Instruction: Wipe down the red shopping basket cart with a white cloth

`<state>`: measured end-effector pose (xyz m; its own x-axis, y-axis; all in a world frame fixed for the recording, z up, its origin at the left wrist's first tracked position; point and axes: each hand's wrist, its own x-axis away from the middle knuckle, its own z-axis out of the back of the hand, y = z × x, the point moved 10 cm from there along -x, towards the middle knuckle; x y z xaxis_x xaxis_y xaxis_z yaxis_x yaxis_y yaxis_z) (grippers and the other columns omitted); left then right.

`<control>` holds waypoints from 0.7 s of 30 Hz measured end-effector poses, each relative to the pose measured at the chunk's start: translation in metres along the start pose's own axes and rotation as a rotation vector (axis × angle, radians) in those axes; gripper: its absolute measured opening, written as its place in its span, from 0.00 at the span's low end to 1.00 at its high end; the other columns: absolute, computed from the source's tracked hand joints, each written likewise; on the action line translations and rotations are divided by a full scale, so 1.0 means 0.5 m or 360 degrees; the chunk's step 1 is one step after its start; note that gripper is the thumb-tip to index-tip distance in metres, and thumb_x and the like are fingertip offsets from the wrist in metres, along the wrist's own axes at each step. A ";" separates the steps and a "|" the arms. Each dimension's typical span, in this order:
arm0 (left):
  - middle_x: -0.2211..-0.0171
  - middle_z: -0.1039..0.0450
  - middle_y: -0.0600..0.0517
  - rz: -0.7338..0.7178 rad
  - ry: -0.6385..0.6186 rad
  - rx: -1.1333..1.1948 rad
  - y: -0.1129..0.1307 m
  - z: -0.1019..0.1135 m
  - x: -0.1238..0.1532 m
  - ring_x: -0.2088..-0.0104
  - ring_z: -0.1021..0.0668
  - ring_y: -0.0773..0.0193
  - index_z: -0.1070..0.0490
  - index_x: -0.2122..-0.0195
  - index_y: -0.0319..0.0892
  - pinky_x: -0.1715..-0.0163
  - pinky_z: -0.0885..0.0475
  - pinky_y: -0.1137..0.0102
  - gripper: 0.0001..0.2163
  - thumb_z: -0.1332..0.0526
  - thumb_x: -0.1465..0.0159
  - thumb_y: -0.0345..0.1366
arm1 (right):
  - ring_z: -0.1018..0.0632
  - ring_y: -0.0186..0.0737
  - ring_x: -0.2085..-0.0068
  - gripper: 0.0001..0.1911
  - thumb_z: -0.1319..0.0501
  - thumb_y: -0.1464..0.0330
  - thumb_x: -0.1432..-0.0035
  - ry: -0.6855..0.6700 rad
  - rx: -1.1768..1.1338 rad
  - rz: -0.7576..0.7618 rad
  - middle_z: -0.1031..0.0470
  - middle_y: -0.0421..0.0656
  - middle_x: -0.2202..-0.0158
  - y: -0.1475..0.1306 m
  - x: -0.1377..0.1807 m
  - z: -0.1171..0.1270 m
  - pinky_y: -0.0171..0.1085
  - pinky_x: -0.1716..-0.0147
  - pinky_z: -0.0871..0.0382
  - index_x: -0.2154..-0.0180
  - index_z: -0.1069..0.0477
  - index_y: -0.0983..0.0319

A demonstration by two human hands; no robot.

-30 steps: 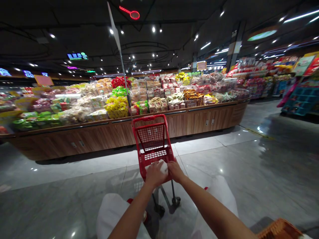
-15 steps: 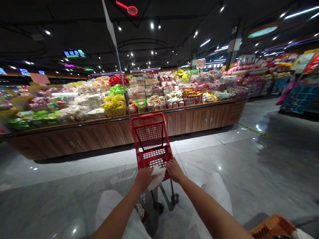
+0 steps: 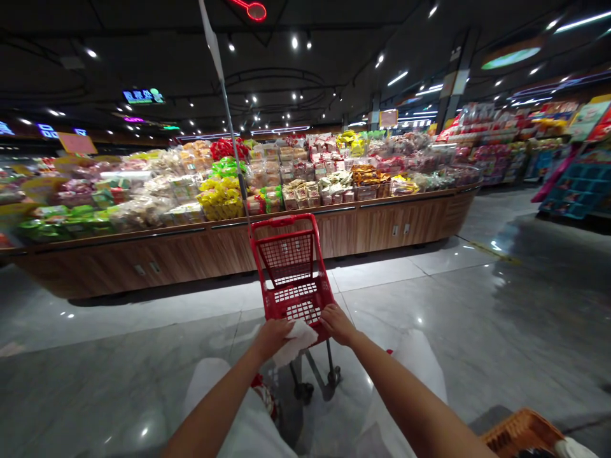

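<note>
A small red shopping cart (image 3: 326,280) with a slatted basket and a tall flag pole stands upright on the floor in front of me. My left hand (image 3: 273,337) is closed on a crumpled white tissue (image 3: 296,340) at the near left corner of the cart; whether it also grips the cart is hidden. Fingers curled over the near right corner of the rim, my right hand (image 3: 337,323) holds the cart. Only the cart's slatted panels show inside the basket. Its dark wheels (image 3: 303,389) stand between my feet.
Beyond the cart runs a long wooden display counter (image 3: 372,229) heaped with packaged snacks. An orange basket (image 3: 522,432) sits at the lower right. Stacked goods (image 3: 491,146) and a blue rack (image 3: 568,187) stand at the right. The floor (image 3: 458,318) is grey and shiny.
My left hand has shifted slightly left along with the tissue, which now lies more spread out. The right hand keeps its place on the rim. The cart has hardly moved.
</note>
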<state>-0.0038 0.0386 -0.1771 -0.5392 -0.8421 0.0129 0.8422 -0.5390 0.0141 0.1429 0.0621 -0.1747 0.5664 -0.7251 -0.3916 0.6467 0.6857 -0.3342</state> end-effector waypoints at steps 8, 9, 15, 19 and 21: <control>0.44 0.33 0.44 -0.0017 0.0253 -0.0047 0.050 0.024 0.018 0.47 0.29 0.51 0.44 0.37 0.49 0.44 0.37 0.52 0.29 0.39 0.39 0.41 | 0.32 0.42 0.56 0.13 0.51 0.70 0.34 0.0049 0.0061 -0.0058 0.28 0.44 0.64 0.006 -0.009 -0.009 0.42 0.48 0.42 0.66 0.29 0.62; 0.43 0.34 0.43 0.0030 0.0246 -0.0031 0.073 0.023 -0.005 0.47 0.28 0.50 0.45 0.36 0.49 0.46 0.34 0.53 0.31 0.39 0.40 0.46 | 0.33 0.42 0.55 0.12 0.50 0.71 0.34 0.0048 0.0078 -0.0080 0.28 0.45 0.63 0.009 -0.009 -0.011 0.42 0.48 0.42 0.65 0.29 0.63; 0.53 0.27 0.43 0.0416 0.0065 -0.0076 0.133 0.005 -0.108 0.56 0.23 0.55 0.36 0.45 0.42 0.58 0.29 0.63 0.17 0.45 0.35 0.36 | 0.33 0.44 0.53 0.09 0.48 0.72 0.38 0.0029 0.0062 -0.0101 0.27 0.46 0.60 0.024 0.002 -0.013 0.45 0.47 0.43 0.61 0.29 0.63; 0.58 0.26 0.46 0.0223 -0.0006 -0.0138 0.112 0.002 -0.076 0.57 0.23 0.56 0.35 0.49 0.44 0.58 0.29 0.63 0.13 0.44 0.35 0.33 | 0.32 0.43 0.53 0.13 0.50 0.67 0.33 0.0024 0.0021 -0.0074 0.27 0.43 0.62 0.040 0.012 0.002 0.49 0.43 0.47 0.65 0.30 0.61; 0.58 0.26 0.45 0.0113 -0.0008 -0.0198 0.084 0.006 -0.044 0.56 0.24 0.56 0.36 0.47 0.44 0.56 0.30 0.61 0.15 0.43 0.36 0.32 | 0.32 0.42 0.52 0.14 0.51 0.66 0.33 0.0033 0.0016 -0.0095 0.28 0.43 0.61 0.052 0.015 0.014 0.51 0.42 0.49 0.66 0.30 0.60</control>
<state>0.0435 0.0344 -0.1741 -0.4782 -0.8782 0.0145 0.8720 -0.4766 -0.1114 0.1673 0.0742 -0.1804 0.5159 -0.7632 -0.3890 0.6841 0.6404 -0.3491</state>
